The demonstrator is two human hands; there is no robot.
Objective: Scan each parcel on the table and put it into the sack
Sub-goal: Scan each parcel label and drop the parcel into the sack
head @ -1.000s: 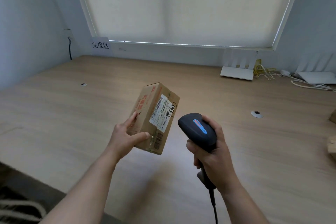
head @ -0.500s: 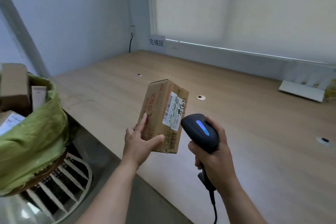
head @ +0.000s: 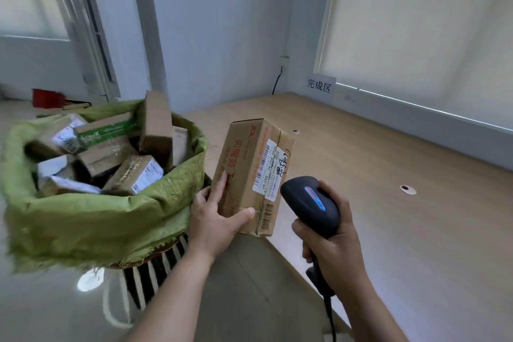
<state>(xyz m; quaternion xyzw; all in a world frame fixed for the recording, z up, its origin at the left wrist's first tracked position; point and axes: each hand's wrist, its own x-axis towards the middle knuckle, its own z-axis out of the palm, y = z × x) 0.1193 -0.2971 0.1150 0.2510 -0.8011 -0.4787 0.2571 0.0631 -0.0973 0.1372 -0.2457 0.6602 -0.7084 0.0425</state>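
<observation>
Brown parcel (head: 251, 175) with red print, green sack (head: 91, 219), black scanner (head: 311, 203)

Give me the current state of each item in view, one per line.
cardboard parcel: held upright in the air, label facing the scanner.
left hand: grips the parcel's lower end.
scanner: in the right hand, blue light on, close to the label.
green sack: open, nearly full of parcels.
table: bare wood where visible.

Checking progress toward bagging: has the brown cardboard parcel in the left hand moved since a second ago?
Yes. The brown cardboard parcel has moved left off the wooden table, now beside the green woven sack.
</observation>
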